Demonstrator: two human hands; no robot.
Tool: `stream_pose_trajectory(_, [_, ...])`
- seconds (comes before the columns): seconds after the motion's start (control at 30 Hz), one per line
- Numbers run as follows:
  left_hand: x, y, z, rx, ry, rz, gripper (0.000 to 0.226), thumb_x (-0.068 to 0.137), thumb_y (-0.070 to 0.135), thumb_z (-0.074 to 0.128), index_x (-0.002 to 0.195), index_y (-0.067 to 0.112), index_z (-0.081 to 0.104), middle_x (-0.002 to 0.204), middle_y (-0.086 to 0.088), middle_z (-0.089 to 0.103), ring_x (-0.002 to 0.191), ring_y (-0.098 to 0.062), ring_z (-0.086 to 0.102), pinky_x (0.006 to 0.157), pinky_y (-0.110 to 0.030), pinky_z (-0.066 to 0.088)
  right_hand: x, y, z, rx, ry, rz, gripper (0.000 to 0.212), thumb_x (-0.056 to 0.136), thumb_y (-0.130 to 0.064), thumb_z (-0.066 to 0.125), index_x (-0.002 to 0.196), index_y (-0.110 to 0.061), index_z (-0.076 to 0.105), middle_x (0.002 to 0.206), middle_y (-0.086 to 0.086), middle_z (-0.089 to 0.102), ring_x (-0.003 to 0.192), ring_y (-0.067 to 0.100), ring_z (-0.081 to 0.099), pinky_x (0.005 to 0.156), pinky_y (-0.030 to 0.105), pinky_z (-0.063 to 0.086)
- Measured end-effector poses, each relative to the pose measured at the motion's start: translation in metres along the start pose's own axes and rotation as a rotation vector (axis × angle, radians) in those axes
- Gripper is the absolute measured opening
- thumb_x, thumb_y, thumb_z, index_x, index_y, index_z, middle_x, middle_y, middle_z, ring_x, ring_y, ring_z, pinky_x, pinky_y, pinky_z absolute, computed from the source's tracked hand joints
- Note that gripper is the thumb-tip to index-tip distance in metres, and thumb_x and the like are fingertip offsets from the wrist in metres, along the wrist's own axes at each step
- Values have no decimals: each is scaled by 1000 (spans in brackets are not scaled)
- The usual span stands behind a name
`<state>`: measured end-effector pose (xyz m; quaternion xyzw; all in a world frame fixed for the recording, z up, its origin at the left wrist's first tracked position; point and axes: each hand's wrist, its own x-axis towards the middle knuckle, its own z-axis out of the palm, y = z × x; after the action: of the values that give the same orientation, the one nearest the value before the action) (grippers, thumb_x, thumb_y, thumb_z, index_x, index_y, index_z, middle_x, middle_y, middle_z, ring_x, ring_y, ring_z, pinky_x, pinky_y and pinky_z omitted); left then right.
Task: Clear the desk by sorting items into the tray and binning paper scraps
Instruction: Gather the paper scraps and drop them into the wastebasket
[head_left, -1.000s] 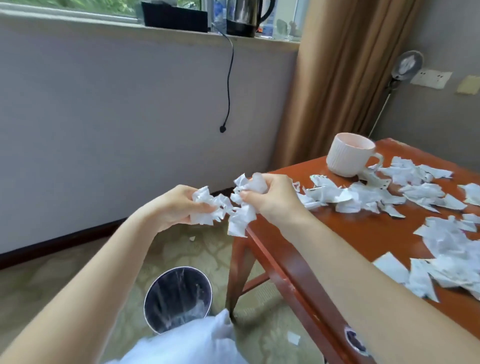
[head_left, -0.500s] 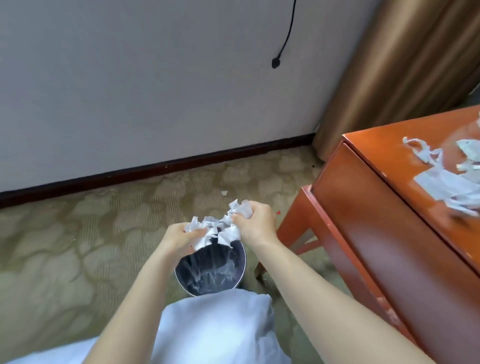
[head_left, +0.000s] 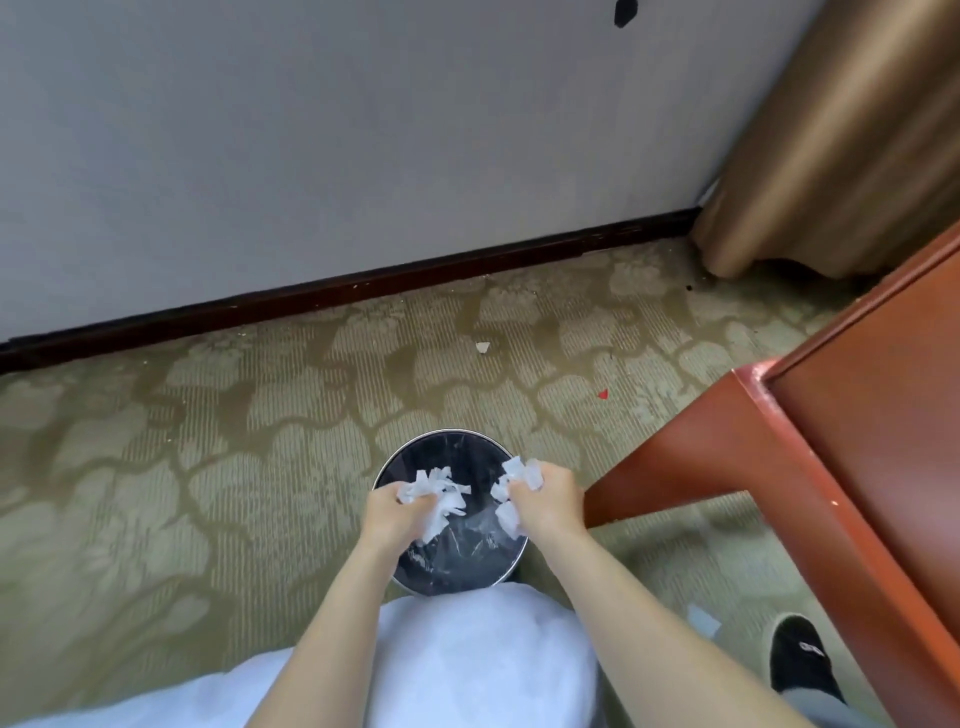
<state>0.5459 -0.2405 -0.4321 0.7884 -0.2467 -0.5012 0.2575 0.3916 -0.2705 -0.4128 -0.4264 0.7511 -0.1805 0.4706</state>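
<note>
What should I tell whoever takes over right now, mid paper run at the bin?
Left hand: closed on a bunch of white torn paper scraps, held over the round black-lined waste bin.
Right hand: closed on a second bunch of white scraps, also over the bin mouth.
Done: both handfuls are at the bin; neither is released yet.
Left: let go of both bunches. One white scrap on the carpet near the wall, a small red fleck and a pale piece by the black shoe lie on the floor. The orange-brown wooden desk top and the tray are out of view, so check them.
</note>
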Motion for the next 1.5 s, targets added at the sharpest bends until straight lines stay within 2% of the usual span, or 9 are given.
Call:
stream_pose_trajectory(0.2, [16,-20,4,34,33,-61,46,81,6,55,52,20,21,55,1,22,55,-16,19,53,-27,14,18,17,27,33,-76,102,13,82,-5,52,72,-12,56,77,7,58,77,28,54,67,31,42])
stream_pose_trajectory(0.3, [22,-33,9,-3,17,-130,41,82,8,59,55,18,30,56,0,28,54,-18,24,54,-27,27,22,17,36,-40,-115,87,9,87,-7,51,85,-7,60,84,9,58,83,30,55,69,28,42])
stream_pose_trajectory(0.43, [23,-37,12,-165,-8,-195,8,87,9,62,90,5,55,71,-3,51,61,-13,49,60,-26,48,26,20,49,-41,-155,116,20,87,-6,49,104,-4,60,100,13,61,99,34,60,89,40,52])
stream_pose_trajectory(0.63, [20,-39,17,-77,-77,-183,30,94,18,53,119,2,54,90,-9,57,80,-17,53,63,-22,46,19,21,34,76,-293,233,44,95,-18,46,139,-12,38,129,9,51,93,21,50,81,35,44])
stream_pose_trajectory(0.8, [0,-29,16,66,-130,-41,20,94,19,51,109,8,57,75,0,55,64,-12,48,59,-25,40,0,12,-11,67,-299,171,32,94,-16,49,125,-11,53,88,2,56,83,17,54,78,29,45])
stream_pose_trajectory(0.97, [-32,-7,5,153,-198,165,10,93,17,52,100,14,59,92,-4,60,86,-18,55,74,-28,42,-41,-15,-55,163,-318,64,21,94,-11,48,113,-11,56,94,5,59,75,12,54,61,19,43])
stream_pose_trajectory(1.23, [-101,56,-15,419,-316,546,11,93,15,51,94,20,61,92,5,64,92,-15,62,77,-22,48,-108,-51,-100,34,-282,-186,25,94,-13,48,116,-9,59,98,3,63,83,14,62,64,18,44])
stream_pose_trajectory(1.37, [-156,99,-27,627,-333,765,20,93,21,52,108,12,63,98,6,62,92,-8,57,80,-18,39,-159,-73,-138,-197,-173,-419,22,92,-21,52,110,-19,63,100,-4,62,96,12,59,81,23,43])
stream_pose_trajectory(1.5, [-215,141,-36,714,-389,915,11,92,25,54,99,22,62,97,8,65,91,-7,60,86,-23,46,-225,-93,-189,-339,-25,-587,23,92,-23,52,111,-22,64,102,-2,66,98,12,55,91,26,41])
